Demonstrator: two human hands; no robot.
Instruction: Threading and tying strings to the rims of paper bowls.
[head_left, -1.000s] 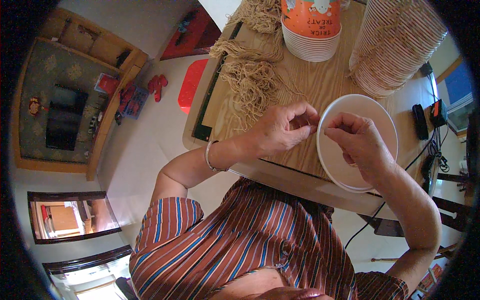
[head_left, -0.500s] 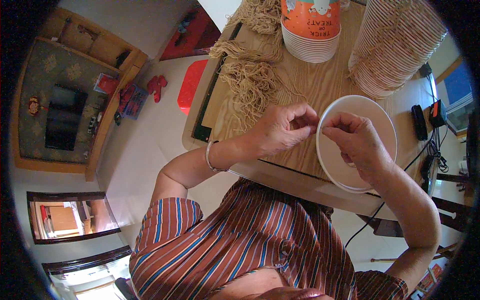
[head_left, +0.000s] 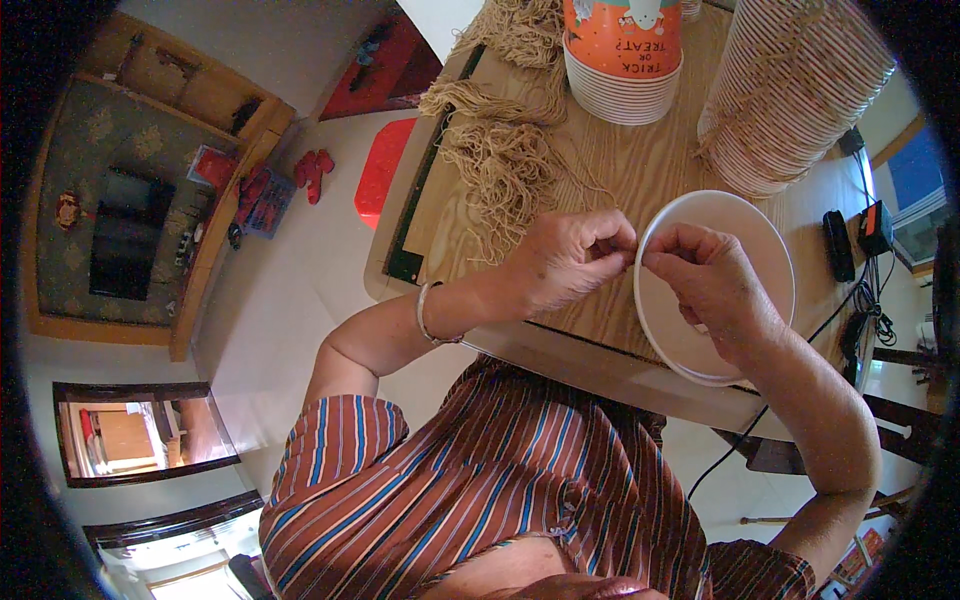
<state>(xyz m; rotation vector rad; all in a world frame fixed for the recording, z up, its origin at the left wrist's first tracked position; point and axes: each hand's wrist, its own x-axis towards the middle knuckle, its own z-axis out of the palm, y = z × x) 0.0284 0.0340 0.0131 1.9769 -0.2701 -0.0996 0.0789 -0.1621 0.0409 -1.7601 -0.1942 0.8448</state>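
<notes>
A white paper bucket (head_left: 765,265) lies tipped at the table's near side, its round mouth facing me. My right hand (head_left: 718,290) reaches into that mouth, thumb and fingers pinched together against the inside by the left part of the rim. Just outside the same spot, my left hand (head_left: 572,262) is closed in a pinch, its fingertips almost meeting the right ones across the rim. Whatever the fingertips grip is too small to make out. Beyond my left hand lies a loose tangle of tan cords (head_left: 500,180).
An orange printed stack of nested paper buckets (head_left: 625,70) stands upside down at the far side. To its right leans a taller bucket stack (head_left: 790,100) with cords hanging over it. A black device (head_left: 838,245) and cables (head_left: 880,300) sit at the right edge. A red stool (head_left: 385,172) stands left.
</notes>
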